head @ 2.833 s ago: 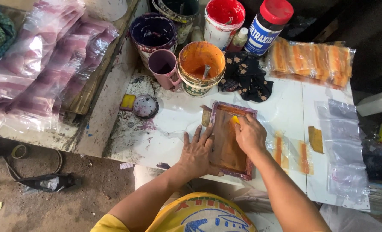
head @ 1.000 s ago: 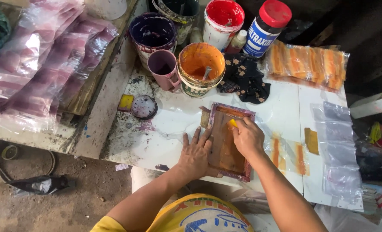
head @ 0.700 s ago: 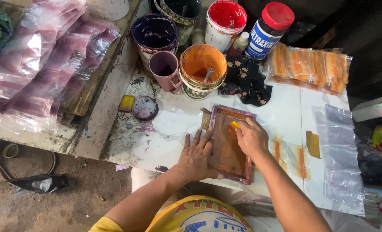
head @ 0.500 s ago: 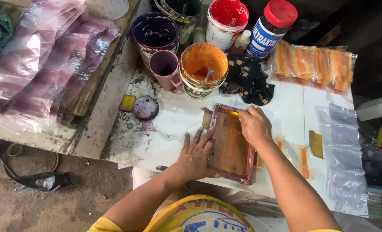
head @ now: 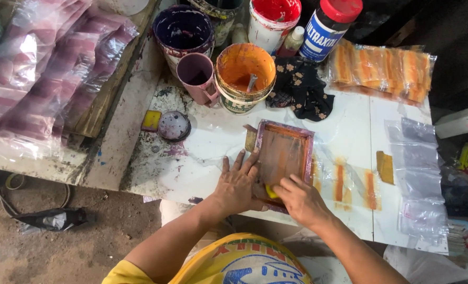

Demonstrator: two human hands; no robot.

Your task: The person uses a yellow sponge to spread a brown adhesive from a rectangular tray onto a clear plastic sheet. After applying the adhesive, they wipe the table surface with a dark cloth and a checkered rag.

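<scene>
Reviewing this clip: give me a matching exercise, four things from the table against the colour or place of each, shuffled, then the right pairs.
Things:
1. printing frame
2. mug
3. bucket with a stirrer
4. floral cloth

Colour or place:
A. orange inside
B. dark, lying right of the orange bucket
C. under the left hand and right hand
D. purple, left of the orange bucket

Pairs: 1-C, 2-D, 3-A, 4-B

A paint-stained white worktable [head: 349, 131] fills the middle; a rough wooden bench [head: 105, 105] adjoins its left; bare dirt floor [head: 86, 242] lies near left.
</scene>
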